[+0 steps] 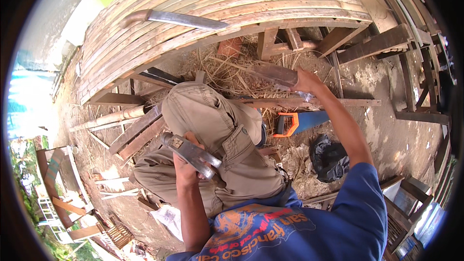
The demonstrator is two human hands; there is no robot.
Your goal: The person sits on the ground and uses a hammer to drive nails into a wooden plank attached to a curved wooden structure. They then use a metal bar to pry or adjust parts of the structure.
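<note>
My left hand is closed around a claw hammer, its metal head raised over my trousered legs. To the right, my right arm stretches forward. My right hand grips the near end of a short brown piece of wood, which lies over scattered shavings. A bit of clear plastic shows just under that hand. Close by runs a long narrow wooden strip. Below the strip rests a handsaw with a blue blade and an orange and black handle.
A bamboo-slat bench spans the far side, with a machete lying on it. A crumpled black plastic bag sits on the dirt floor. Wooden boards lie left of my knee. Timber framing stands at far right.
</note>
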